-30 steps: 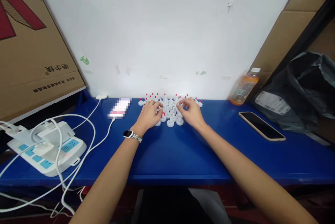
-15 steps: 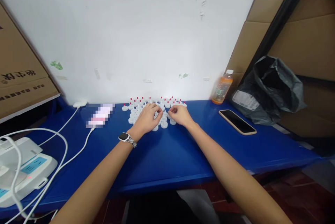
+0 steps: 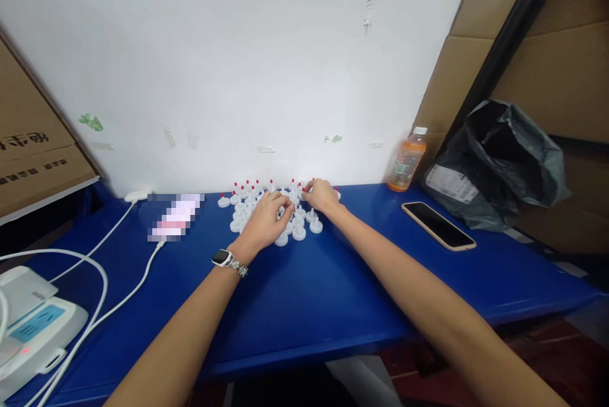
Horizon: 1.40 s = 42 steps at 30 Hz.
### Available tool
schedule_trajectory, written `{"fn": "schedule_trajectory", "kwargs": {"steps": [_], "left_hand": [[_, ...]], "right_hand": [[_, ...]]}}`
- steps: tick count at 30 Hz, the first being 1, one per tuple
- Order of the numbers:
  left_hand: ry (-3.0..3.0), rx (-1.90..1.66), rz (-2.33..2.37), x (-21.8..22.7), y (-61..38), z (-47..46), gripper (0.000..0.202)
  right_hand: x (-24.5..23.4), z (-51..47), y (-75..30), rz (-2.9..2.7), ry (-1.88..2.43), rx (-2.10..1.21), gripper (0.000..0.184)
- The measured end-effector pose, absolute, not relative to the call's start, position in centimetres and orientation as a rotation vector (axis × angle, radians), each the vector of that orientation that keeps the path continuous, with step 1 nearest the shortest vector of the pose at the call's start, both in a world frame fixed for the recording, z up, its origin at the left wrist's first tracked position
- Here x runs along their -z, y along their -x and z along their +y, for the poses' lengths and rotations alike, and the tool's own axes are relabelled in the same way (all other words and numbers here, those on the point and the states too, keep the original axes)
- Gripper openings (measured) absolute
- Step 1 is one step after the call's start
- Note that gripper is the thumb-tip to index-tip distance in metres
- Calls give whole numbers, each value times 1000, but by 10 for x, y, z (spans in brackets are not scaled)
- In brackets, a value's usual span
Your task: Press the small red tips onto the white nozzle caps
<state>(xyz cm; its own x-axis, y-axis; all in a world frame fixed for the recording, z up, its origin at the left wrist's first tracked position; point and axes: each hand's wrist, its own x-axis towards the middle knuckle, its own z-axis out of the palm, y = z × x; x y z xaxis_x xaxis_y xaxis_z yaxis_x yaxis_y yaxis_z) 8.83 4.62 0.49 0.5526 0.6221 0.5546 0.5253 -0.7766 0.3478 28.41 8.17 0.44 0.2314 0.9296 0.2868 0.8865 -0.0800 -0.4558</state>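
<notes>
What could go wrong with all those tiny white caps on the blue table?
1. The small white plastic caps with red tips sit packed close together under the left hand and right hand, so a careless nudge might topple or scatter some.
2. The orange drink bottle stands to the right of the right arm; a wide swing could perhaps knock it toward the dark phone lying flat on the blue table.

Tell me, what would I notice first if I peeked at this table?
Most likely the bunch of little white caps with red tips, crowded on the bright blue table by the white wall. The left hand, wearing a watch, and the right hand rest among them. To the right, an orange drink bottle stands by the wall and a phone lies flat.
</notes>
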Motion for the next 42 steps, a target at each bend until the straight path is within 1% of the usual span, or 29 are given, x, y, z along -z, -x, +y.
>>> {"fn": "schedule_trajectory", "kwargs": {"steps": [5,8,10,12,16,19,21,25,27,30,32,36,37,39,42], "left_hand": [[-2614,-1079,1015,-9,-84,46,23],[-2570,-1142,1035,-12,-85,38,21],[-2523,-1179,1064,-14,-86,32,20],[-2505,-1182,1067,-16,-85,25,21],[-2657,-1056,1005,-19,-82,18,24],[-2808,-1017,983,-21,-80,19,27],[-2831,-1054,976,-21,-81,20,28],[-2566,-1263,1076,-20,-88,20,30],[-2317,-1403,1157,-22,-88,20,36],[-1976,-1579,1302,-25,-78,21,46],[-2088,-1483,1327,-25,-64,25,45],[-2517,-1032,1354,-18,-38,32,22],[-2556,-955,1376,-17,-34,34,20],[-2575,-861,1415,-14,-28,37,24],[-2566,-838,1396,-14,-25,42,32]], "right_hand": [[-10,59,-280,-1657,1849,-40,17],[-19,30,-275,-1734,1624,88,17],[-23,13,-271,-1793,1462,98,15],[-23,0,-266,-1853,1330,-15,15],[-16,-9,-260,-1888,1121,-282,18],[-12,-10,-253,-1805,1078,-339,16],[-12,-11,-245,-1741,1063,-334,17],[-15,-13,-230,-1660,1014,-151,13],[-14,-13,-228,-1655,1034,-48,11],[-9,-9,-235,-1621,1108,20,14],[-6,-7,-239,-1576,1133,-22,15],[-3,-7,-238,-1569,1143,-171,13],[-2,-7,-237,-1581,1141,-188,13],[0,-7,-235,-1596,1143,-188,14],[3,-5,-238,-1588,1194,-140,16]]}}
